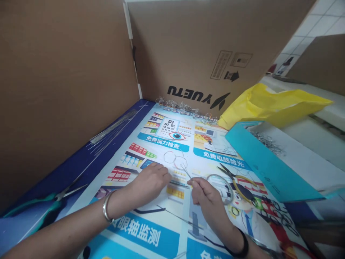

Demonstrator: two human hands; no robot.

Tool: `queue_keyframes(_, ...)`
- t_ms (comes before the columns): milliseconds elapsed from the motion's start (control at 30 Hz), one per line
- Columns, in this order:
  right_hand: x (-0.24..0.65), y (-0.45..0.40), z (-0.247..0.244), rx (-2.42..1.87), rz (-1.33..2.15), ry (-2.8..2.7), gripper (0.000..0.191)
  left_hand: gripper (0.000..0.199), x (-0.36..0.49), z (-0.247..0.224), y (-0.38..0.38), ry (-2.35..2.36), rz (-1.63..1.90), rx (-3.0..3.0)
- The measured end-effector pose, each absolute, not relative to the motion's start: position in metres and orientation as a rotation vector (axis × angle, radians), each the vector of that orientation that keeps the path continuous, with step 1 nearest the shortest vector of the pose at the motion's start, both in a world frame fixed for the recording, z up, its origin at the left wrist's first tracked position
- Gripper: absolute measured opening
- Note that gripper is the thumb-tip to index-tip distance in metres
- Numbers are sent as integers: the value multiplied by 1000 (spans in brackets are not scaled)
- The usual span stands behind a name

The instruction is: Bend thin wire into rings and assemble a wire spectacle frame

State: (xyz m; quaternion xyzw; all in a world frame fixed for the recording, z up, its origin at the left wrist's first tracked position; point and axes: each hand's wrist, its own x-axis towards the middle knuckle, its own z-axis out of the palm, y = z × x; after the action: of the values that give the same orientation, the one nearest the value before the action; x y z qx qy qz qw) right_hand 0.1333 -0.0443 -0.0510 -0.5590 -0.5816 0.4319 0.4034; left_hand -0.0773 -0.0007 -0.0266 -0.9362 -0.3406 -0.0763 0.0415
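Note:
My left hand [153,180], with a silver bangle at its wrist, rests over the printed sheet [185,201]. Its fingers are curled together, and what they hold, if anything, is hidden. Just beyond the fingertips two thin wire loops [180,163] lie side by side like a figure eight. My right hand [206,194] pinches a thin metal rod [186,170] between thumb and forefinger, and its far tip reaches the right-hand loop. Whether the tip touches the wire I cannot tell. A coil of wire [229,189] lies to the right of this hand, beside dark-bladed scissors [228,172].
Green-handled pliers [58,197] and a bundle of straight wires [111,129] lie at the left. Cardboard walls [188,46] stand behind. At the right are a blue box [258,162] with wire pieces, a yellow bag [269,106] and several dark rings [283,216].

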Motion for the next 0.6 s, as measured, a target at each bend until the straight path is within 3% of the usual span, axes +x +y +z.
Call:
queue_keyframes(300, 133, -48, -50, -1428, 965, -1485, 31, 16, -91, -20, 3, -1159, -205, -2857)
queue_keyframes(600, 132, -53, -48, -1420, 1026, -1388, 34, 22, -98, -13, -4, -1685, -235, -2844)
